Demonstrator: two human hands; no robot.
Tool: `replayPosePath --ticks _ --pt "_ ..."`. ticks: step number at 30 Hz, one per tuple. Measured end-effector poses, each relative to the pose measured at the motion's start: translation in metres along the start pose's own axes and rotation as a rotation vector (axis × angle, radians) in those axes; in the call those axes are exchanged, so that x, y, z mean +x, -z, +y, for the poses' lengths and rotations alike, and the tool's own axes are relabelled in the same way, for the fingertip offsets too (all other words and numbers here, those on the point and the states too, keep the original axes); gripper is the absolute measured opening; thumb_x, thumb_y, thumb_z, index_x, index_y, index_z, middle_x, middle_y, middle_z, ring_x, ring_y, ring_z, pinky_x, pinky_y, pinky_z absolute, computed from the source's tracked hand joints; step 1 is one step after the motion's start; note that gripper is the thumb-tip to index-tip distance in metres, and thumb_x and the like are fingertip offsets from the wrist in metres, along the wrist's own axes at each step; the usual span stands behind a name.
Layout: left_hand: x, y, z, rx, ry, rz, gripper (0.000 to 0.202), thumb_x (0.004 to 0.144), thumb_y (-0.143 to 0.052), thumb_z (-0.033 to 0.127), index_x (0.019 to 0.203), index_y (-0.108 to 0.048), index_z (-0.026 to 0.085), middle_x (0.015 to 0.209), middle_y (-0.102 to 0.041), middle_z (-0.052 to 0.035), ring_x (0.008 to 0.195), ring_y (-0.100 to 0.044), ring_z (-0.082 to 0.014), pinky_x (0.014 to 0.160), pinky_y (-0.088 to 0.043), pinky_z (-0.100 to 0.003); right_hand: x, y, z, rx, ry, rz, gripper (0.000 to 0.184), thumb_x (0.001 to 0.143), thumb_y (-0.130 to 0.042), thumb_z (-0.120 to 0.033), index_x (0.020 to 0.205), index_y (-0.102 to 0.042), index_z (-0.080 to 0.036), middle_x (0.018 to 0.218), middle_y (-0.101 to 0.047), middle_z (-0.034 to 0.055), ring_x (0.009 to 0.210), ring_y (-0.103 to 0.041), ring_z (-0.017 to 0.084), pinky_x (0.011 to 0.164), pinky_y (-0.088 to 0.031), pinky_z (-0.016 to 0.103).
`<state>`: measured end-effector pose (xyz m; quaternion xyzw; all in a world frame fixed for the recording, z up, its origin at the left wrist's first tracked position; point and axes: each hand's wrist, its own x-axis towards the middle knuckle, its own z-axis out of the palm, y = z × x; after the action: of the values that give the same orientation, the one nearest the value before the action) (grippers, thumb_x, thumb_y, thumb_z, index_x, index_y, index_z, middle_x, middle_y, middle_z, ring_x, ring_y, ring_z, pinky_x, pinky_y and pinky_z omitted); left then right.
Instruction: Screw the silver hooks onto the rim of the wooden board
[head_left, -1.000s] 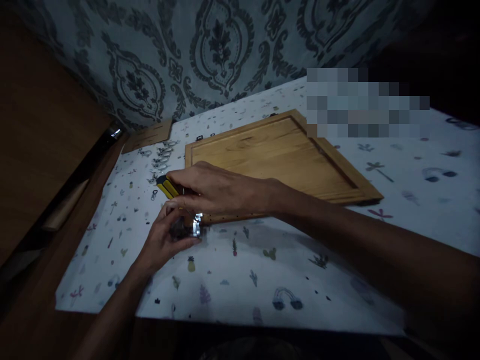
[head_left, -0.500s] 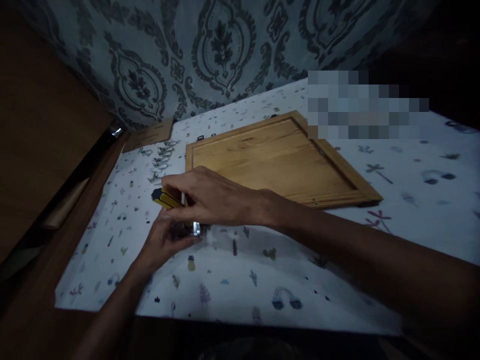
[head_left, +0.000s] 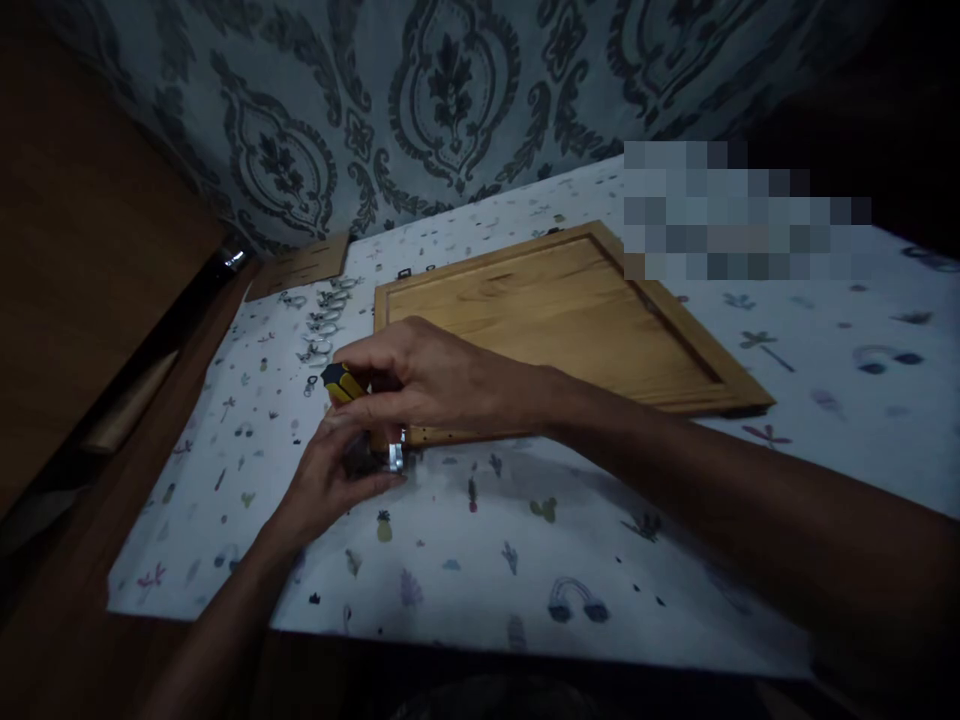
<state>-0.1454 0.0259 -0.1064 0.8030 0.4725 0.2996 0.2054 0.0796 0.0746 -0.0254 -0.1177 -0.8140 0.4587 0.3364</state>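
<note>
My right hand is wrapped round a screwdriver with a yellow and black handle, held at the near left corner of a wooden cabinet door that lies flat on the table. My left hand sits just below it, fingers pinched on a small shiny metal hinge pressed against the door's near edge. The screwdriver's tip is hidden by my fingers.
A white sheet printed with small pictures covers the table. Several metal hinges and a brown cardboard piece lie at the back left. Dark wooden furniture stands on the left, patterned wallpaper behind.
The screwdriver handle dipped toward the left hand, then rose and turned a little in my right hand. The left hand has stayed on the hinge.
</note>
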Motion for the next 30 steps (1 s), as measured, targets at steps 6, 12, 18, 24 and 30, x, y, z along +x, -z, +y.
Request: replayPosePath --ticks 6,12,18,24,30 --pt "0.0 -0.001 0.003 -0.036 0.04 -0.036 0.041 0.075 -0.083 0.042 0.108 -0.072 0.021 0.097 -0.07 -0.0053 0.096 -0.066 -0.0288 0.089 -0.055 -0.045 0.005 -0.013 0.006 -0.172 0.118 0.146 0.04 0.092 -0.067 -0.024 0.068 -0.035 -0.02 0.064 -0.039 -0.0079 0.065 -0.042 0.009 0.064 -0.03 0.025" --pt "-0.001 0.0 0.001 0.007 0.05 -0.032 0.047 0.074 -0.082 0.046 0.112 -0.071 0.02 0.106 -0.07 -0.0083 0.104 -0.064 -0.0309 0.095 -0.052 -0.05 0.004 -0.013 0.005 -0.196 0.085 0.194 0.04 0.091 -0.068 -0.029 0.067 -0.036 -0.02 0.064 -0.04 -0.0076 0.064 -0.04 0.009 0.063 -0.029 0.026" --pt "0.002 0.001 0.005 -0.013 0.02 -0.04 0.042 0.076 -0.082 0.047 0.108 -0.07 0.023 0.108 -0.064 -0.0067 0.107 -0.059 -0.0285 0.097 -0.05 -0.044 0.002 0.001 -0.005 -0.229 0.064 0.089 0.034 0.093 -0.061 -0.024 0.067 -0.039 -0.02 0.064 -0.04 -0.0065 0.062 -0.039 0.009 0.06 -0.028 0.025" --pt "0.006 0.004 0.015 -0.042 -0.001 -0.09 0.037 0.08 -0.078 0.05 0.1 -0.066 0.022 0.104 -0.055 -0.0054 0.102 -0.054 -0.024 0.09 -0.049 -0.036 0.002 0.003 -0.003 -0.241 0.062 0.28 0.035 0.095 -0.061 -0.025 0.068 -0.04 -0.02 0.066 -0.041 -0.0053 0.065 -0.042 0.01 0.06 -0.03 0.024" --pt "0.006 0.003 0.014 -0.022 -0.013 -0.077 0.037 0.081 -0.077 0.051 0.103 -0.066 0.023 0.107 -0.057 -0.0058 0.106 -0.055 -0.0253 0.092 -0.049 -0.037 0.001 0.003 0.005 -0.304 0.086 0.198 0.035 0.097 -0.058 -0.026 0.069 -0.036 -0.021 0.067 -0.041 -0.0053 0.067 -0.041 0.011 0.062 -0.03 0.026"
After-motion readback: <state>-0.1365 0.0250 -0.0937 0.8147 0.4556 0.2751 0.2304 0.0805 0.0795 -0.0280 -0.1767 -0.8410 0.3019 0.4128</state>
